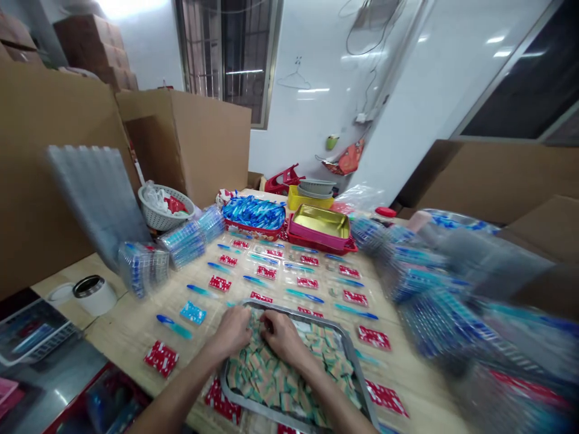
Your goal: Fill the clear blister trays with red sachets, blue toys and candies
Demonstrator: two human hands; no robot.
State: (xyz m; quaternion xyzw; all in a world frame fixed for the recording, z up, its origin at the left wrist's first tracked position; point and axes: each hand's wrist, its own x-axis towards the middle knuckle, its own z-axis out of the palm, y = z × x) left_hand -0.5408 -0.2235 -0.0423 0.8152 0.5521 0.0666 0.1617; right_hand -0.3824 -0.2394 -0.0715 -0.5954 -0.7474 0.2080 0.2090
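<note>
A grey metal tray (350, 352) lies in front of me, filled with many small pale green and orange striped blocks (280, 380). My left hand (233, 330) is at the tray's far left corner, its fingers curled closed. Just to its right, over the blocks, my right hand (279, 334) has thumb and fingers pressed together. Whatever either hand holds is hidden or too small to make out. Around the tray lie rows of clear plastic packs, with blue pens (174, 327) and red patterned packets (161, 358); one packet is light blue (193, 312).
Behind the rows stand a tin of blue pens (254, 214) and gold-lined pink tins (321, 224). Stacked clear packs (434, 283) line the right side, blurred. At left are a white mug (94, 296), a basket (165, 211) and tall cardboard boxes (208, 144).
</note>
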